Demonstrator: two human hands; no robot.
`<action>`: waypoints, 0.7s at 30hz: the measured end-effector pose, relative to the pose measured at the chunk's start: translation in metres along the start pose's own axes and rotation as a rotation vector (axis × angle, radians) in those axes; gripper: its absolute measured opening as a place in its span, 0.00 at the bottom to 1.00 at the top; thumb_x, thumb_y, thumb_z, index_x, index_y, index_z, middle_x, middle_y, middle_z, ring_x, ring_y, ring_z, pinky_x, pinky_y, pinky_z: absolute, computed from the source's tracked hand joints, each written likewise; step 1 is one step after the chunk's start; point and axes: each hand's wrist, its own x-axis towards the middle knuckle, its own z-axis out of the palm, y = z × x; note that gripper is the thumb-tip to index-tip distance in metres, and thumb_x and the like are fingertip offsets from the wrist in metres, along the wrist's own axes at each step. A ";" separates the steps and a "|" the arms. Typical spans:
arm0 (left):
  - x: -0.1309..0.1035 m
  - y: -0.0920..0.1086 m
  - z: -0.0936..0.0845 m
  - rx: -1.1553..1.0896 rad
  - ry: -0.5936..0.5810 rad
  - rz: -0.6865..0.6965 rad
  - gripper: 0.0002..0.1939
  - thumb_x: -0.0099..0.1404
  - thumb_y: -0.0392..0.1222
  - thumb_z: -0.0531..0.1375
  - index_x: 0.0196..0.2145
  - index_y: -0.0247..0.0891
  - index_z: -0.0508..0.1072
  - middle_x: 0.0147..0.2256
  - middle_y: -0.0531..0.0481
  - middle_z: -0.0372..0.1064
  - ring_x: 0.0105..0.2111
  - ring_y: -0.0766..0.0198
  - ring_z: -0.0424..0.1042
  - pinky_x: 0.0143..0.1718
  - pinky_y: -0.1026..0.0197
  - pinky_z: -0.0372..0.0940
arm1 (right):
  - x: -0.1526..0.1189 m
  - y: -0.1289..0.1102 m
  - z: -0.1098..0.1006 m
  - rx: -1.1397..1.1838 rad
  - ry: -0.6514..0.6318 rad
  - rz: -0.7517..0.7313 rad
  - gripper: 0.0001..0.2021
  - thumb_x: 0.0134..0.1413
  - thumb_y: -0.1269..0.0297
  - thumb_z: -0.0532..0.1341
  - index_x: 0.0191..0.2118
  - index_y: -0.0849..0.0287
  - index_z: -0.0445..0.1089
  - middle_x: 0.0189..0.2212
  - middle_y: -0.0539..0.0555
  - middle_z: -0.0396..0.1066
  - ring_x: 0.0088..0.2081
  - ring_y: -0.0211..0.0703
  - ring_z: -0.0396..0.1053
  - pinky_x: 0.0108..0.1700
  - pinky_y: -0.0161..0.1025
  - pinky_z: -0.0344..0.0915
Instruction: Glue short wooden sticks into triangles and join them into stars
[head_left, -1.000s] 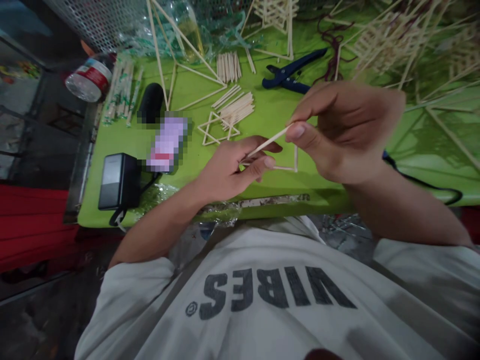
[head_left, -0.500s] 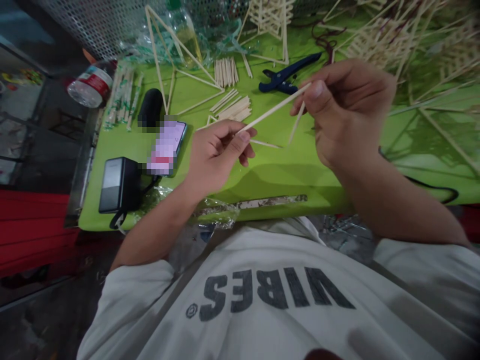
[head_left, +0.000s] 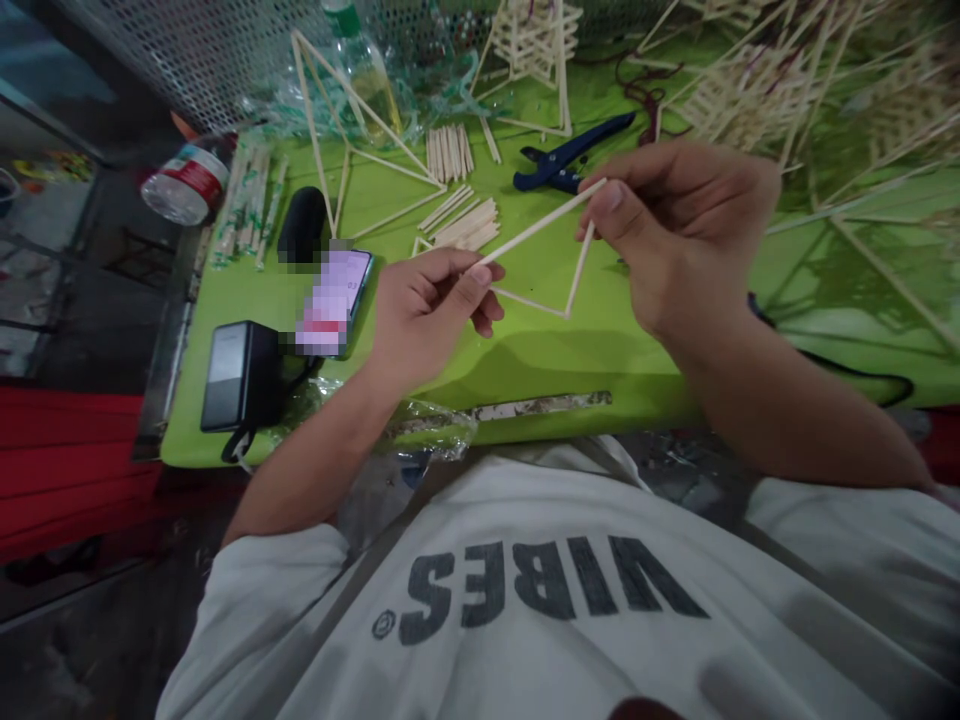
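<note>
Between my two hands runs a thin pale wooden stick (head_left: 541,223), tilted up to the right. My left hand (head_left: 439,305) pinches its lower end between thumb and fingers. At its upper end, my right hand (head_left: 686,235) closes thumb and forefinger on it. A second stick (head_left: 580,270) slants down from my right fingers and meets the tip of a third stick (head_left: 532,300), which comes out from behind my left fingers. Together they outline a four-sided shape. The joints under my fingers are hidden. Beyond lie a pile of short sticks (head_left: 472,225) and blue cutters (head_left: 574,155).
On the green table (head_left: 525,365) are a phone (head_left: 337,300), a power bank (head_left: 236,375), a dark cylinder (head_left: 304,222) and wrapped sticks (head_left: 247,200). Behind stand a bottle (head_left: 367,75) and a stick frame (head_left: 341,150). Woven stick pieces (head_left: 750,90) crowd the right.
My right hand has come slightly left and down with the stick. The lower ends of the second and third sticks, slightly apart before, now meet in a corner.
</note>
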 end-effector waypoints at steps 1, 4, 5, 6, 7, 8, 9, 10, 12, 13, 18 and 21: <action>-0.001 0.000 0.000 0.012 0.000 0.005 0.22 0.81 0.64 0.75 0.45 0.41 0.89 0.30 0.52 0.84 0.24 0.68 0.81 0.27 0.65 0.79 | 0.000 -0.001 -0.001 -0.008 -0.019 0.011 0.23 0.63 0.24 0.78 0.42 0.38 0.89 0.38 0.53 0.86 0.37 0.56 0.75 0.46 0.59 0.75; -0.002 0.001 0.002 0.034 0.002 0.025 0.21 0.81 0.63 0.74 0.44 0.42 0.90 0.30 0.52 0.84 0.25 0.67 0.81 0.27 0.65 0.79 | 0.000 -0.005 -0.004 0.005 -0.082 0.006 0.18 0.71 0.30 0.76 0.43 0.37 0.88 0.39 0.52 0.86 0.39 0.55 0.75 0.49 0.59 0.76; -0.001 0.001 0.002 0.035 0.003 0.030 0.21 0.81 0.63 0.74 0.44 0.42 0.90 0.30 0.52 0.84 0.25 0.67 0.81 0.27 0.65 0.79 | 0.000 -0.005 -0.005 0.011 -0.118 0.004 0.17 0.73 0.32 0.75 0.43 0.37 0.88 0.39 0.52 0.86 0.39 0.55 0.75 0.50 0.58 0.76; -0.001 0.001 0.003 0.030 0.003 0.034 0.20 0.81 0.63 0.74 0.43 0.42 0.90 0.30 0.52 0.83 0.25 0.67 0.81 0.27 0.65 0.79 | 0.001 -0.004 -0.006 0.018 -0.138 0.000 0.16 0.75 0.34 0.75 0.44 0.37 0.87 0.39 0.52 0.86 0.39 0.54 0.75 0.50 0.58 0.77; -0.001 0.001 0.003 0.019 0.003 0.037 0.20 0.81 0.63 0.75 0.43 0.42 0.90 0.29 0.52 0.83 0.24 0.67 0.81 0.26 0.65 0.79 | 0.001 -0.002 -0.006 0.026 -0.136 -0.003 0.15 0.75 0.34 0.74 0.45 0.37 0.87 0.38 0.51 0.86 0.38 0.54 0.75 0.49 0.58 0.77; 0.000 0.002 0.002 0.002 0.006 0.037 0.20 0.81 0.62 0.75 0.42 0.42 0.90 0.29 0.52 0.83 0.24 0.67 0.80 0.26 0.65 0.78 | 0.002 0.002 -0.006 0.033 -0.125 0.000 0.16 0.75 0.34 0.74 0.46 0.37 0.88 0.38 0.52 0.86 0.38 0.55 0.75 0.49 0.58 0.77; 0.001 0.002 0.002 -0.020 0.005 0.033 0.20 0.81 0.61 0.75 0.42 0.42 0.90 0.29 0.52 0.82 0.24 0.67 0.80 0.26 0.65 0.78 | 0.002 0.006 -0.005 0.035 -0.128 0.017 0.17 0.74 0.33 0.74 0.48 0.37 0.88 0.39 0.52 0.86 0.39 0.56 0.75 0.49 0.59 0.77; 0.002 0.001 0.001 -0.043 0.002 0.027 0.19 0.80 0.60 0.76 0.41 0.42 0.90 0.29 0.52 0.82 0.24 0.67 0.80 0.26 0.65 0.79 | 0.002 0.011 -0.004 0.037 -0.125 0.031 0.18 0.73 0.32 0.73 0.49 0.38 0.88 0.39 0.52 0.87 0.39 0.57 0.75 0.49 0.59 0.77; 0.003 0.000 -0.002 -0.080 -0.020 -0.003 0.17 0.80 0.59 0.77 0.42 0.42 0.91 0.30 0.52 0.83 0.24 0.67 0.80 0.27 0.65 0.79 | 0.002 0.021 -0.003 0.048 -0.133 0.036 0.20 0.71 0.30 0.73 0.52 0.37 0.87 0.40 0.53 0.87 0.39 0.57 0.75 0.48 0.60 0.77; 0.004 -0.001 -0.003 -0.091 -0.028 -0.017 0.17 0.80 0.59 0.77 0.42 0.42 0.91 0.30 0.51 0.83 0.24 0.67 0.80 0.27 0.64 0.80 | 0.002 0.023 -0.002 0.061 -0.142 0.025 0.20 0.71 0.30 0.73 0.52 0.37 0.87 0.40 0.53 0.87 0.38 0.57 0.75 0.47 0.59 0.77; 0.004 -0.003 -0.005 -0.079 -0.045 -0.033 0.19 0.79 0.61 0.77 0.42 0.42 0.91 0.31 0.50 0.85 0.23 0.68 0.79 0.26 0.64 0.79 | 0.002 0.017 -0.004 0.066 -0.122 -0.016 0.20 0.69 0.32 0.78 0.45 0.41 0.86 0.37 0.53 0.85 0.35 0.53 0.73 0.43 0.56 0.74; 0.003 -0.003 -0.005 -0.050 -0.055 -0.017 0.18 0.79 0.61 0.77 0.42 0.43 0.92 0.29 0.52 0.83 0.23 0.68 0.79 0.26 0.64 0.79 | 0.004 0.013 -0.003 0.073 -0.092 -0.043 0.22 0.69 0.30 0.78 0.42 0.43 0.88 0.35 0.54 0.86 0.33 0.50 0.72 0.40 0.54 0.71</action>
